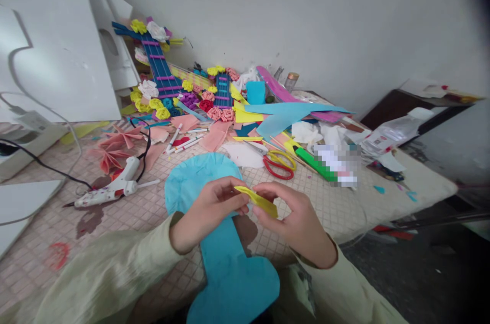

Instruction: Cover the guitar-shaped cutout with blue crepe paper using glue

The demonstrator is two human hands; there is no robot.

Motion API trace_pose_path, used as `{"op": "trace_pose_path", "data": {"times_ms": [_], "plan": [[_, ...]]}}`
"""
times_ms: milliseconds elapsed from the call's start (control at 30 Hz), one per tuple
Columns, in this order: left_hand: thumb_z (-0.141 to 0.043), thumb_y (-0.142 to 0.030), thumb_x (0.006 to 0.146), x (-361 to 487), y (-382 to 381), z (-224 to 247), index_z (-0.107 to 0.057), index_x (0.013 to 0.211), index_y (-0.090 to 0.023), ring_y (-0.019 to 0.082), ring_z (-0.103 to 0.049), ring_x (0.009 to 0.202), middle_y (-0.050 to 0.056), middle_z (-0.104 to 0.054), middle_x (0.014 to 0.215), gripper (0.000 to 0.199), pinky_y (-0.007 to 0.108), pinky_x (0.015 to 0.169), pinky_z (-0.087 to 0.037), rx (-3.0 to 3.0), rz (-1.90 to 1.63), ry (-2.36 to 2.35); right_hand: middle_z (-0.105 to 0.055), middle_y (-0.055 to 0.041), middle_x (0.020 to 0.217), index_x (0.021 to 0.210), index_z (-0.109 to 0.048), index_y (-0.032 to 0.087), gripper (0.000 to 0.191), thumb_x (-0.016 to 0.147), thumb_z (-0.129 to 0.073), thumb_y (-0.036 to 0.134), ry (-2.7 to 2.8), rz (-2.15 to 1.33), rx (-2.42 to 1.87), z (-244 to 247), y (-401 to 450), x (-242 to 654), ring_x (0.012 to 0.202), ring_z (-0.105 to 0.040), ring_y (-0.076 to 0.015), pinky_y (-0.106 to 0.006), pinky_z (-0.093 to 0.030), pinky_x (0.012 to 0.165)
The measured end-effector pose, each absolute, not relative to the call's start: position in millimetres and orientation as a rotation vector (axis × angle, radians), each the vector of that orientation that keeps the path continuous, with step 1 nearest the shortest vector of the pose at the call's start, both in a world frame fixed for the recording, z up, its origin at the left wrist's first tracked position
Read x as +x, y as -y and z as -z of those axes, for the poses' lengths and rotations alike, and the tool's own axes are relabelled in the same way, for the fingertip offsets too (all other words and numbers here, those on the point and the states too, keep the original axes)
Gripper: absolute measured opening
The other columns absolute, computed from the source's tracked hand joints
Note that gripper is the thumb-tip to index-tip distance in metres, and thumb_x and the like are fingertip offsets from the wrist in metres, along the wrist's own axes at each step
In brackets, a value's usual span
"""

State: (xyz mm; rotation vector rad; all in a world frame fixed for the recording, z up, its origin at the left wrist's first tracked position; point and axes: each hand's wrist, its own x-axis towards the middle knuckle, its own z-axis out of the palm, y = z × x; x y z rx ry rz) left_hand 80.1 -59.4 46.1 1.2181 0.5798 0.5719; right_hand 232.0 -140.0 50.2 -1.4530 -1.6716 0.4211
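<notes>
A small folded strip of yellow paper [264, 204] is pinched between my two hands. My left hand [216, 206] grips its left end with thumb and fingertips. On the strip's right part, my right hand [298, 217] closes with thumb and forefinger. Under both hands lies a large blue paper-covered shape [237, 273] with rounded ends, reaching over the table's near edge. Red and yellow-handled scissors [281, 163] rest just beyond my right hand. To the left of my left hand is a white hot glue gun [115, 186], its black tip pointing left.
Blue guitar-like paper crafts [161, 69] with paper flowers lean at the back wall. Pink folded paper [111, 153], white markers [187, 144], a green marker-like tube [316, 163] and a plastic bottle [396, 130] lie about. A cable [42, 160] runs to the glue gun. The table edge [413, 212] is at right.
</notes>
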Motion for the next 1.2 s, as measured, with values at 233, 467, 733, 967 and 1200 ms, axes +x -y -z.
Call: {"op": "trace_pose_path", "data": {"times_ms": [233,467,733,967,1200], "plan": [[-0.065,-0.029,0.072,79.8,59.7,-44.7,-0.058,0.082,-0.014,0.01,-0.055,0.062,0.0,-0.059,0.069,0.019,0.023,0.059,-0.045,1.262,-0.593,-0.623,-0.066,-0.0001,0.075,0.081,-0.06,0.021,0.005,0.079,-0.056,0.022,1.63,-0.406,-1.497,-49.8,139.0,236.3,0.067,-0.059,-0.0132,-0.024,-0.047,0.062],[-0.067,-0.03,0.07,79.3,60.9,-46.9,-0.066,0.073,-0.014,0.011,-0.056,0.064,0.002,-0.063,0.068,0.016,0.022,0.06,-0.045,1.381,-0.63,-0.627,-0.068,-0.0016,0.082,0.086,-0.063,0.021,0.012,0.076,-0.06,0.028,1.539,-0.572,-1.476,-49.2,140.4,237.5,0.072,-0.062,-0.015,-0.025,-0.051,0.066],[-0.07,-0.025,0.068,80.4,63.1,-48.6,-0.068,0.075,-0.015,0.012,-0.061,0.066,0.002,-0.068,0.07,0.013,0.021,0.061,-0.047,1.299,-0.687,-0.662,-0.066,-0.0009,0.069,0.075,-0.064,0.019,0.012,0.075,-0.063,0.03,1.439,-0.652,-1.488,-47.7,140.4,240.7,0.063,-0.06,-0.0133,-0.024,-0.05,0.059],[-0.065,-0.029,0.072,77.9,61.3,-47.1,-0.071,0.072,-0.017,0.014,-0.063,0.063,0.002,-0.069,0.063,0.013,0.024,0.063,-0.051,1.37,-0.721,-0.691,-0.068,-0.002,0.068,0.077,-0.065,0.018,0.014,0.073,-0.064,0.031,1.36,-0.73,-1.438,-47.3,139.5,240.6,0.062,-0.063,-0.015,-0.027,-0.053,0.061],[-0.066,-0.029,0.071,77.2,60.5,-44.3,-0.072,0.074,-0.018,0.015,-0.064,0.066,0.001,-0.07,0.066,0.012,0.025,0.065,-0.051,1.371,-0.75,-0.731,-0.07,-0.0036,0.07,0.079,-0.068,0.018,0.017,0.078,-0.06,0.033,1.27,-0.831,-1.43,-45.6,141.4,244.9,0.063,-0.066,-0.0163,-0.027,-0.055,0.06]]}}
